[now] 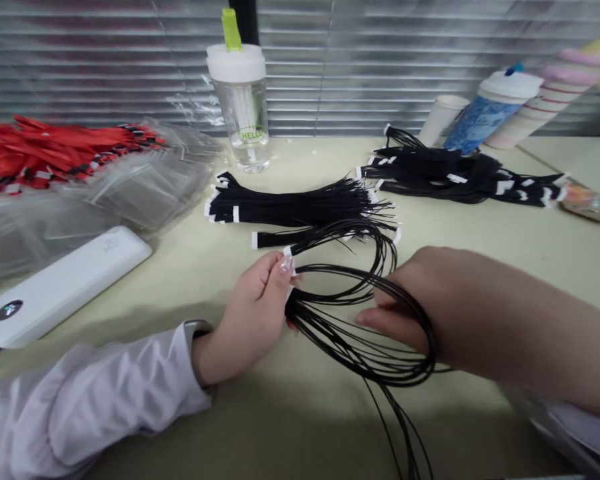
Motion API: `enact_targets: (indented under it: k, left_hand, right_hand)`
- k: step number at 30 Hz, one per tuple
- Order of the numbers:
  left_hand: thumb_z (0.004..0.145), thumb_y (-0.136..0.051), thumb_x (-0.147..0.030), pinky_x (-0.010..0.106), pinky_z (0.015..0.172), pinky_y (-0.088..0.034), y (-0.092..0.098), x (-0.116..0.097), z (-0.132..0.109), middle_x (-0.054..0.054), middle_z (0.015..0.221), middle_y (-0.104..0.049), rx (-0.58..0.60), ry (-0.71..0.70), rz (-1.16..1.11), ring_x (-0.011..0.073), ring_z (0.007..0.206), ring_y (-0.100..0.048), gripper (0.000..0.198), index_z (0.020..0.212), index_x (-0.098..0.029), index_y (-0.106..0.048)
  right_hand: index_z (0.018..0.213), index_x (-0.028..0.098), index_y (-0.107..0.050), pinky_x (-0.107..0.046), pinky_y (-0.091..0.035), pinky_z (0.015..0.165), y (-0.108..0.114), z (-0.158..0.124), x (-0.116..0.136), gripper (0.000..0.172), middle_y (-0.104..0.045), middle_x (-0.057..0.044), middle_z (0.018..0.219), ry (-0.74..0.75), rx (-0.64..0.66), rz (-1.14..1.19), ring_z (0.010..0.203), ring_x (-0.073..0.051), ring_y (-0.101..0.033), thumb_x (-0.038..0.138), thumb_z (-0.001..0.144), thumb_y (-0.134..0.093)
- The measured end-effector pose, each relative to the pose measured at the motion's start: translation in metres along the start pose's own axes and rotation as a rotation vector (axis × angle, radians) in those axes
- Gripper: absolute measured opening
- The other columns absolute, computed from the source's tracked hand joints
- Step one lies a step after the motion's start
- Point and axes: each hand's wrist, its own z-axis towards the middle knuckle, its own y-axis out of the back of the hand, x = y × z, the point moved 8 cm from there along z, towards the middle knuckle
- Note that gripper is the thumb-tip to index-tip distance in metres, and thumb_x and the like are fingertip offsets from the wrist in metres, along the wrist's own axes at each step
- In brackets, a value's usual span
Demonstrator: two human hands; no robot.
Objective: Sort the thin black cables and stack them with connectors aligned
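My left hand [257, 313] pinches the white connectors [289, 261] of a bundle of thin black wires [325, 333] between thumb and fingers. From these connectors the wires curve rightward in wide loops and come back. My right hand [405, 300] is inside the larger loop, its fingers curled round the wires and its thumb pointing left. Wires cross in front of this hand and partly hide its fingers. Loose wire ends [405, 427] hang down toward the table's near edge. Just behind the loops lies a pile of straight black cables [290, 208] with white connectors.
More black cables [440, 175] lie at the back right, near a blue tumbler [485, 117] and a white cup [441, 120]. A clear bottle [245, 113] stands by the blinds. Red cables [55, 150], plastic bags [145, 187] and a white power bank [70, 283] are at left.
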Motion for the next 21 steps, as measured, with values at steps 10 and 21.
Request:
enact_targets:
  k: [10, 21]
  left_hand:
    - [0.09, -0.031, -0.03, 0.018, 0.047, -0.035, 0.005, -0.015, -0.004, -0.002, 0.06, -0.044, -0.064, -0.216, 0.225, 0.0075, 0.053, -0.041, 0.027, 0.069, -0.016, -0.041]
    - [0.09, -0.032, -0.026, 0.019, 0.051, -0.035, 0.006, -0.016, -0.008, -0.002, 0.063, -0.046, -0.084, -0.32, 0.319, 0.0077, 0.056, -0.041, 0.023, 0.073, -0.017, -0.043]
  right_hand:
    - [0.068, 0.015, -0.05, -0.017, -0.034, 0.046, -0.031, 0.02, 0.021, 0.021, -0.051, 0.003, 0.057, 0.14, 0.192, 0.877, 0.051, -0.005, -0.044, 0.017, 0.083, -0.035]
    - [0.077, 0.01, -0.057, -0.019, -0.039, 0.056, -0.02, 0.026, 0.031, 0.016, -0.06, -0.001, 0.067, 0.171, 0.086, 0.907, 0.06, -0.009, -0.053, 0.009, 0.076, -0.042]
